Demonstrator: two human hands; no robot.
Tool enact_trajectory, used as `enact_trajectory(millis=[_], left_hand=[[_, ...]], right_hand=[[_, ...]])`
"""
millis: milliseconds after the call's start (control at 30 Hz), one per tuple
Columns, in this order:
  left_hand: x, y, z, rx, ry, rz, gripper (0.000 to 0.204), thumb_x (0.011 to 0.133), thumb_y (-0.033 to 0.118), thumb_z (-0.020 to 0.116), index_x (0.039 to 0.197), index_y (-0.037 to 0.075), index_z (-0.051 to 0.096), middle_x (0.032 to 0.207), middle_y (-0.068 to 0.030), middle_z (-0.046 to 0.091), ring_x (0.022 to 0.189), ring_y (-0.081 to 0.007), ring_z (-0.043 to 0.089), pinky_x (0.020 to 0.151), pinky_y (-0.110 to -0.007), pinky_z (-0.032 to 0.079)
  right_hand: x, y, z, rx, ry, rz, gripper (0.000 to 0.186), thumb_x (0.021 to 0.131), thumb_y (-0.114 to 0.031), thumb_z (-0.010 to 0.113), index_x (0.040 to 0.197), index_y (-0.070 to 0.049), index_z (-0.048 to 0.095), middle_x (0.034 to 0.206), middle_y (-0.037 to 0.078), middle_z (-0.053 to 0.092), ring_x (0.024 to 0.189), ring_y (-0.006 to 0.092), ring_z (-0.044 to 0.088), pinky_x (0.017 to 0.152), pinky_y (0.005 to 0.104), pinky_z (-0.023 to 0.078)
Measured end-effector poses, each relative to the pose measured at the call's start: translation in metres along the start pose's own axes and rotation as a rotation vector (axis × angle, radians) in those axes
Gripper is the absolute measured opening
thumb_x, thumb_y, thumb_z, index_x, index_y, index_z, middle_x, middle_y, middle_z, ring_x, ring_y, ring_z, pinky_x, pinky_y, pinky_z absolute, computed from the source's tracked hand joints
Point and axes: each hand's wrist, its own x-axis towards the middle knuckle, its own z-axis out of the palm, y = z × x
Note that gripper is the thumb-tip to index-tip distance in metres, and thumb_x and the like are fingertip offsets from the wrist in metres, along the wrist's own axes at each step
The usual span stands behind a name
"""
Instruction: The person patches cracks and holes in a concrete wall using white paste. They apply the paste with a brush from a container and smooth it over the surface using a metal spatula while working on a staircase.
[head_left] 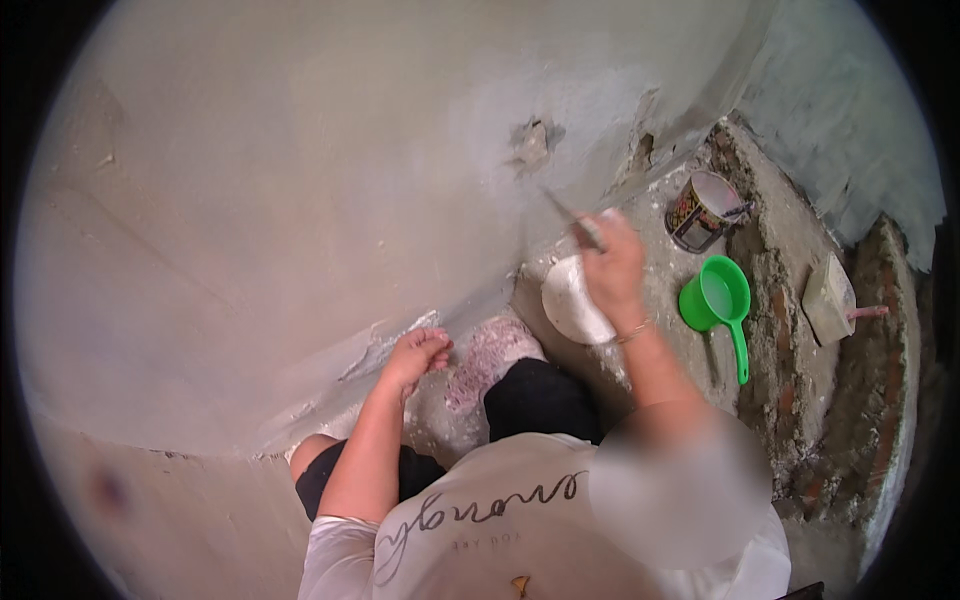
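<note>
In front of the grey wall (pixel 300 200), my right hand (pixel 612 262) is closed round a thin-bladed tool that looks like a putty knife (pixel 566 210). Its blade points up toward a rough broken patch (pixel 537 142) in the plaster; whether it touches the wall I cannot tell. Partly hidden beneath that hand is a white rounded thing (pixel 570 305), perhaps a bowl. My left hand (pixel 420 358) hovers low near the foot of the wall with its fingers curled in; anything inside them is hidden.
At the right stand a green dipper (pixel 719 292) with a long handle and a paint-smeared can (pixel 697 215). A pale block-like tool (pixel 829 300) with a reddish handle rests on rough, broken steps (pixel 775 330). A pinkish mottled thing (pixel 485 365) lies by my knee.
</note>
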Motion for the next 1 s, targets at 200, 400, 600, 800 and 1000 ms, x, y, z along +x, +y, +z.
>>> enact_trajectory(millis=[200, 400, 600, 800, 1000], left_hand=[[0.0, 0.002, 0.022, 0.037, -0.092, -0.06, 0.031, 0.089, 0.02, 0.06, 0.112, 0.0, 0.055, 0.1, -0.0082, 0.062, 0.085, -0.0152, 0.058, 0.076, -0.029, 0.051], [0.012, -0.023, 0.055, -0.022, -0.309, -0.106, 0.048, 0.09, 0.024, 0.059, 0.127, -0.002, 0.045, 0.118, -0.0106, 0.054, 0.1, -0.0207, 0.056, 0.084, -0.032, 0.05], [0.021, -0.029, 0.096, -0.21, -0.373, -0.173, 0.067, 0.091, 0.028, 0.058, 0.14, -0.001, 0.025, 0.141, -0.0118, 0.032, 0.114, -0.0258, 0.047, 0.091, -0.038, 0.045], [0.05, -0.045, 0.141, -0.26, -0.373, -0.25, 0.069, 0.093, 0.028, 0.053, 0.145, 0.002, 0.014, 0.145, -0.009, 0.025, 0.118, -0.0302, 0.042, 0.094, -0.044, 0.042], [0.069, -0.031, 0.178, -0.471, -0.377, -0.277, 0.062, 0.097, 0.04, 0.039, 0.146, 0.011, 0.016, 0.149, -0.0072, 0.021, 0.129, -0.0356, 0.03, 0.105, -0.049, 0.027]], right_hand=[[-0.027, 0.106, -0.048, -0.487, -0.601, 0.577, 0.021, 0.076, -0.016, 0.056, 0.092, -0.007, 0.068, 0.086, 0.018, 0.063, 0.082, 0.038, 0.062, 0.071, 0.045, 0.048], [-0.088, 0.135, -0.007, -0.71, -0.57, 0.469, 0.022, 0.08, -0.02, 0.052, 0.089, -0.007, 0.068, 0.091, 0.017, 0.063, 0.084, 0.0341, 0.062, 0.074, 0.0435, 0.049], [-0.114, 0.096, 0.019, -0.698, -0.682, 0.24, 0.02, 0.079, -0.016, 0.051, 0.085, -0.01, 0.069, 0.094, 0.012, 0.059, 0.093, 0.0298, 0.058, 0.074, 0.0419, 0.05], [-0.061, 0.107, 0.01, -0.627, -0.609, 0.3, 0.021, 0.079, -0.018, 0.051, 0.086, -0.01, 0.068, 0.095, 0.014, 0.059, 0.093, 0.0296, 0.058, 0.074, 0.0423, 0.049], [-0.08, 0.12, 0.035, -0.57, -0.624, 0.248, 0.018, 0.077, -0.013, 0.052, 0.084, -0.005, 0.067, 0.094, 0.013, 0.059, 0.093, 0.0305, 0.057, 0.075, 0.0421, 0.049]])
